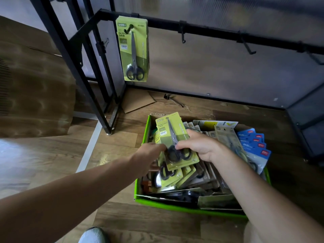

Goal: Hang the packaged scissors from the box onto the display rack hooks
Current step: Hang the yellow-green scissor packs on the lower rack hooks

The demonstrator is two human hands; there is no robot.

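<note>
While over the box (175, 207) — left grip (151, 155), right grip (199, 146) pinching scissors pack (166, 131).

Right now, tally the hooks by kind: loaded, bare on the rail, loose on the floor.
Loaded hook: 1
Bare rail hooks: 3, the last cut off by the frame edge
Loose floor hook: 1
Total: 5

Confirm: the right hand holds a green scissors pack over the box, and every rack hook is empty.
Not every hook: in the head view the leftmost hook carries hung packs. The right hand does hold a green pack over the box.
</note>
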